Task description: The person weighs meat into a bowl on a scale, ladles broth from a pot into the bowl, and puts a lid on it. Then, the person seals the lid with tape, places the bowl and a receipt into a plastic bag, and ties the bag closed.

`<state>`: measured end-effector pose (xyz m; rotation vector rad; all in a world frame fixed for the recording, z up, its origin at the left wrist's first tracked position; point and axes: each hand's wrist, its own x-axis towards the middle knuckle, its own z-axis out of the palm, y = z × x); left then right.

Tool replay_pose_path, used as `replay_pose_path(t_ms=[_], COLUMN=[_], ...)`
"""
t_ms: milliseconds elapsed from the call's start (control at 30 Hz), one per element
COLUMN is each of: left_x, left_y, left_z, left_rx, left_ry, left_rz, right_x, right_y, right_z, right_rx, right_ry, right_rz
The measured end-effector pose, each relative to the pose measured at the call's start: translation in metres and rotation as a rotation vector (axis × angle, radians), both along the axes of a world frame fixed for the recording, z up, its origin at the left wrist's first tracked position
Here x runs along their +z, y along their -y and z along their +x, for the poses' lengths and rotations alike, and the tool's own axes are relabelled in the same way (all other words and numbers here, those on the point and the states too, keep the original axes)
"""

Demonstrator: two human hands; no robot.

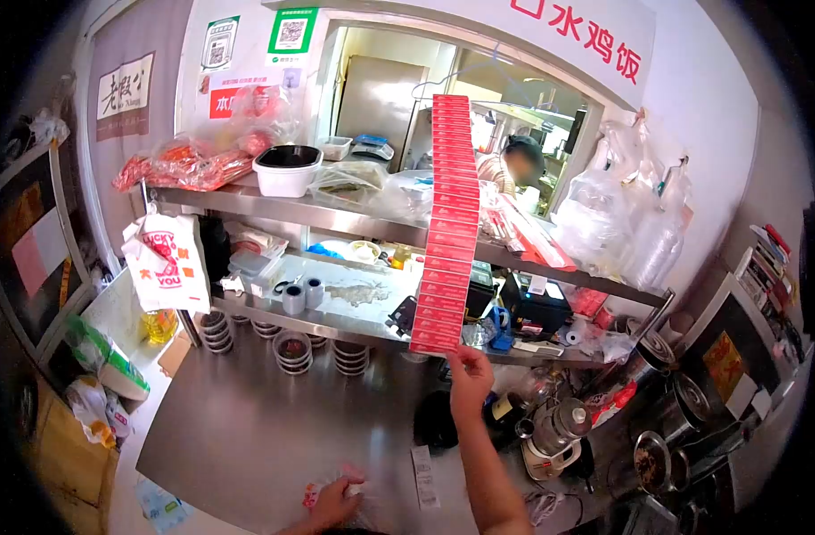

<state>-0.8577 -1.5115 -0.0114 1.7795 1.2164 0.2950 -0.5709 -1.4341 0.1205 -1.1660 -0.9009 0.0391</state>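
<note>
A long strip of red labels (452, 232) hangs from a wire hanger (494, 59) in front of the serving window. My right hand (471, 382) is raised, its fingers pinched on the strip's lower right corner. Low at the front of the steel counter, my left hand (336, 504) has its fingers closed on a clear plastic bag (364, 510) with pink-red print. What the bag contains is hidden. A printed receipt (424, 477) lies flat on the counter between my two arms.
Stacked lidded bowls (293, 350) line the counter's back, under a steel shelf (336, 214). A glass kettle (559, 428) and pots (652, 459) crowd the right side. Plastic bags (603, 209) hang at right. A co-worker (505, 167) is beyond the window.
</note>
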Motion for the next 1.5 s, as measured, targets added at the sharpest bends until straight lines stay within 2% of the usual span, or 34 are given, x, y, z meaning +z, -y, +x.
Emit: replay_pose_path(t_ms=[67,167,200,233,333,400,500,600,700,733,800,833,900,1000,1067,1200,1333,1400,1500], left_x=[-0.024,-0.001,-0.002,-0.009,-0.025,-0.036,-0.022,-0.028,-0.023,-0.028,-0.039,-0.039,-0.038,-0.041,-0.02,-0.016,-0.011,-0.011,-0.023], left_y=[-0.005,-0.007,-0.009,-0.011,-0.01,-0.01,-0.016,-0.018,-0.023,-0.024,-0.027,-0.027,-0.029,-0.031,-0.026,-0.023,-0.019,-0.017,-0.013], left_z=[-0.004,-0.01,-0.014,-0.016,-0.022,-0.024,-0.032,-0.035,-0.039,-0.04,-0.044,-0.045,-0.045,-0.043,-0.039,-0.039,-0.039,-0.038,-0.034], left_rx=[-0.02,0.09,0.095,0.13,0.183,0.253,0.372,0.487,0.444,0.431,0.396,0.388,0.364,0.358,0.41,0.437,0.405,0.377,0.396], left_ry=[0.295,0.179,0.142,0.177,0.347,0.46,0.457,0.558,0.446,0.45,0.45,0.437,0.41,0.402,0.46,0.488,0.453,0.411,0.423], left_rz=[0.083,0.018,-0.038,-0.001,0.094,0.004,-0.312,-0.204,-0.174,-0.15,-0.1,-0.077,-0.031,-0.001,-0.091,-0.131,-0.073,0.005,0.036], right_x=[0.007,0.01,0.014,0.017,0.029,0.028,0.03,0.011,-0.05,-0.065,-0.102,-0.116,-0.134,-0.129,-0.129,-0.149,-0.156,-0.165,-0.182], right_y=[0.002,0.004,0.009,0.011,0.024,0.031,0.05,0.08,0.12,0.133,0.141,0.144,0.148,0.145,0.141,0.135,0.115,0.106,0.098], right_z=[-0.001,-0.002,-0.006,-0.01,-0.024,-0.028,-0.04,-0.066,-0.101,-0.115,-0.136,-0.143,-0.152,-0.158,-0.158,-0.16,-0.169,-0.175,-0.181], right_rx=[0.046,-0.081,-0.159,-0.266,-0.271,-0.254,-0.326,-0.219,0.111,0.256,0.447,0.474,0.52,0.506,0.466,0.431,0.511,0.529,0.491], right_ry=[-0.018,0.212,0.324,0.464,0.762,0.894,1.016,1.087,1.02,0.939,0.681,0.644,0.566,0.477,0.455,0.447,0.493,0.505,0.435], right_rz=[0.033,0.094,0.025,0.063,0.131,0.186,0.138,0.168,0.029,-0.147,-0.271,-0.304,-0.365,-0.408,-0.394,-0.351,-0.373,-0.404,-0.582])
